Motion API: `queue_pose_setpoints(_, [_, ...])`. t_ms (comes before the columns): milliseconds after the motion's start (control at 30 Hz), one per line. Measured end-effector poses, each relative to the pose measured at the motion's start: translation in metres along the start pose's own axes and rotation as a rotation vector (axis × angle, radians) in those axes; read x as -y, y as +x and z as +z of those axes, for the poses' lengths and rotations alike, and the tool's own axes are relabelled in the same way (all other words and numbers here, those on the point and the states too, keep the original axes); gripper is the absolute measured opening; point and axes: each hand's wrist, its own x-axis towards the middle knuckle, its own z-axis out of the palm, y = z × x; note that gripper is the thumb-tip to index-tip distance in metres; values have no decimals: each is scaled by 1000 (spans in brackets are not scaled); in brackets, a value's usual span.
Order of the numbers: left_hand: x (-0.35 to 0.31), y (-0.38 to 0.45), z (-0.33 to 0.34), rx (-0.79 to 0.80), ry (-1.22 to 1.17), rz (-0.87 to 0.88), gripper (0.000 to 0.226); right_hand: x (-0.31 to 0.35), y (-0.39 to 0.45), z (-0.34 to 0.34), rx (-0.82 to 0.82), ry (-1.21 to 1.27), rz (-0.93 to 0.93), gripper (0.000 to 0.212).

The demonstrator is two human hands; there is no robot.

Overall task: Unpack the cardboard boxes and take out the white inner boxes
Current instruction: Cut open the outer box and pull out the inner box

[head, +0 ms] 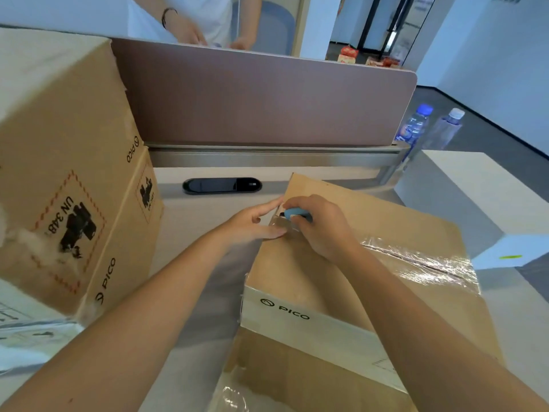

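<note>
Cardboard box (371, 263) lies on desk (190, 263) centre-right, clear tape along top seam; right hand (320, 227) grips blue cutter (297, 215) at far-left corner; left hand (255, 223), fingers straight, presses box edge beside it; stacked PICO boxes (68, 173) left.

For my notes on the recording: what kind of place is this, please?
Most likely an open-plan office. The work goes on at a desk with a padded divider screen and a built-in socket panel; beyond it, glass doors open off a carpeted floor.
</note>
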Motion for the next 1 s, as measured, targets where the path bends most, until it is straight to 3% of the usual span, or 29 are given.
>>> queue_pose_setpoints(300, [8,2,-4,90,-73,2,60,11,1,-3,61,-79,-7,33])
queue_pose_setpoints(733, [9,2,-3,63,-106,-17,55,28,9,-16,243,-214,-18,33])
queue_pose_setpoints(1000, [8,0,-8,154,-103,-122,56,28,13,-18,288,-296,-39,33])
